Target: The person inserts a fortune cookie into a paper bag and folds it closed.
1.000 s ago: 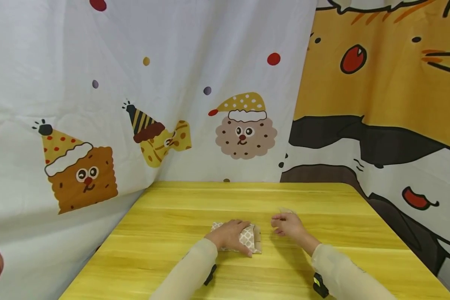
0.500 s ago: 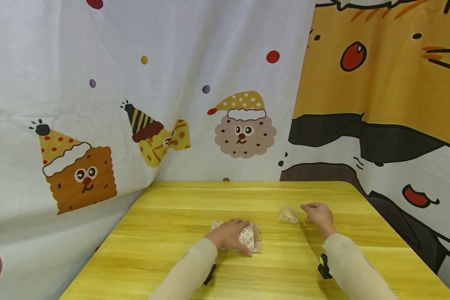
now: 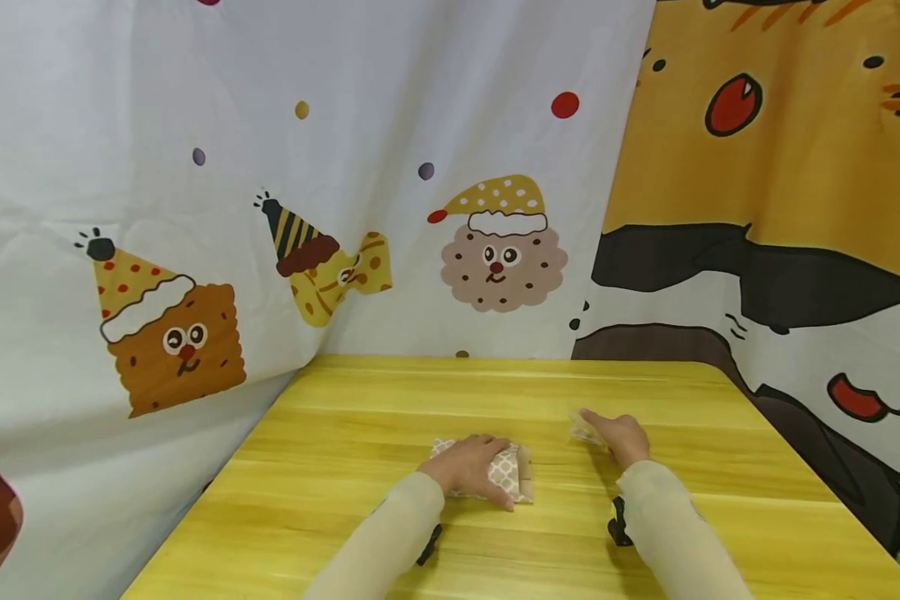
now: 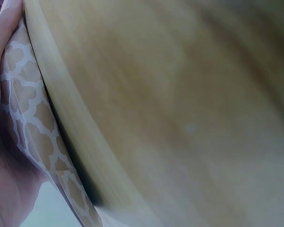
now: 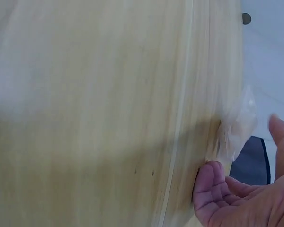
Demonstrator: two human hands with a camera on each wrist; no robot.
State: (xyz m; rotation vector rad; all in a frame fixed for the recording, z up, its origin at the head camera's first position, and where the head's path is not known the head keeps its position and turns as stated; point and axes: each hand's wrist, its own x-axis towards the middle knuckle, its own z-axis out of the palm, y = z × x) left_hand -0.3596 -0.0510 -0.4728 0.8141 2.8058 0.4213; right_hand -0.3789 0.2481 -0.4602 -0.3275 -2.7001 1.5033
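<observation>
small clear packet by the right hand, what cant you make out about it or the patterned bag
- Clear packet: head view too small, right wrist view blurred; contents unreadable.
- Right hand: grip on the packet unclear; fingertips cut off by the right wrist frame edge.
- Patterned bag: mostly covered by the left hand in the head view; its contents hidden.
- Left wrist view: blurred, close, shows only a strip of bag.

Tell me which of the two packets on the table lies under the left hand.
The patterned paper packet; the small clear packet lies by the right hand.

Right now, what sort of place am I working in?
Probably a small staged tabletop booth: a yellow wood-grain table is closed in by hanging white cartoon-cookie cloth and an orange cartoon cloth.
</observation>
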